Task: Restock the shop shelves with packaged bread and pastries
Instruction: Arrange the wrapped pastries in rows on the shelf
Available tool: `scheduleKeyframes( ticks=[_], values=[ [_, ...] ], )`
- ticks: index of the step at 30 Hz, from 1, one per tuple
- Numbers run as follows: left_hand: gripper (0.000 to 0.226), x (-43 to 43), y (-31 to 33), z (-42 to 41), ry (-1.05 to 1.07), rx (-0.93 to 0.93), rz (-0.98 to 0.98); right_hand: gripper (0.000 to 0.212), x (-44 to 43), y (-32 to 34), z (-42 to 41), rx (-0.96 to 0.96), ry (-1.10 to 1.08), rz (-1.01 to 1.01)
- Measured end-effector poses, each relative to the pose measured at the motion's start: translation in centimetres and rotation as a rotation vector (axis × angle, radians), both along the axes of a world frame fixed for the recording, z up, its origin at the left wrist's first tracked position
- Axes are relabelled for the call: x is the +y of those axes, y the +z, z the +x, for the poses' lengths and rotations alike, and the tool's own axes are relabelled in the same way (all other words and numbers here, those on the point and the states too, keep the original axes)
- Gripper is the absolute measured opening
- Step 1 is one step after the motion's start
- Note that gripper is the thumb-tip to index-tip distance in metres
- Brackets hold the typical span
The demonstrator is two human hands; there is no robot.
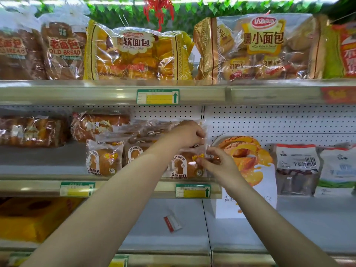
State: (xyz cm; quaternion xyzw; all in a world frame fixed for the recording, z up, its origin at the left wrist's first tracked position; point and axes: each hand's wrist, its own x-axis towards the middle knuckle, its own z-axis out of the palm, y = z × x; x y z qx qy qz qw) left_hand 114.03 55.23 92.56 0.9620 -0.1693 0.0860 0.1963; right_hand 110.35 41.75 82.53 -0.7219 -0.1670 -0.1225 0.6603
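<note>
On the middle shelf [48, 166] stands a row of small clear-wrapped bread packs; the left one [104, 158] and a second one [134, 152] stand upright. My left hand [187, 132] pinches the top edge of the rightmost pack [185, 166]. My right hand [213, 160] pinches that same pack's right edge. More such packs [150, 130] are stacked behind, partly hidden by my left arm.
Large bread bags [134, 54] fill the top shelf. A white box printed with a peach pastry [248, 170] stands just right of my hands, then white pouches [296, 168]. Brown loaves [30, 132] lie at the left. A small red-and-white tag [172, 223] lies on the lower shelf.
</note>
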Motion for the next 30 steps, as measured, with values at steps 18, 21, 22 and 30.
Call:
scheduleKeyframes(
  ticks=[18, 21, 22, 30],
  values=[
    [0.022, 4.3, -0.1, -1.5, 0.105, -0.021, -0.937, 0.084, 0.3, 0.5, 0.4, 0.020, -0.051, 0.065],
    [0.017, 5.0, -0.2, -2.5, 0.098, 0.081, -1.192, 0.081, 0.4, 0.6, 0.5, 0.028, -0.029, 0.054],
    [0.016, 5.2, -0.3, -2.8, 0.102, 0.112, -1.243, 0.076, 0.4, 0.6, 0.5, 0.024, -0.014, 0.041],
    [0.010, 7.6, -0.5, -3.6, 0.212, 0.021, -0.621, 0.054, 0.6, 0.7, 0.1, -0.017, 0.049, -0.058]
  ],
)
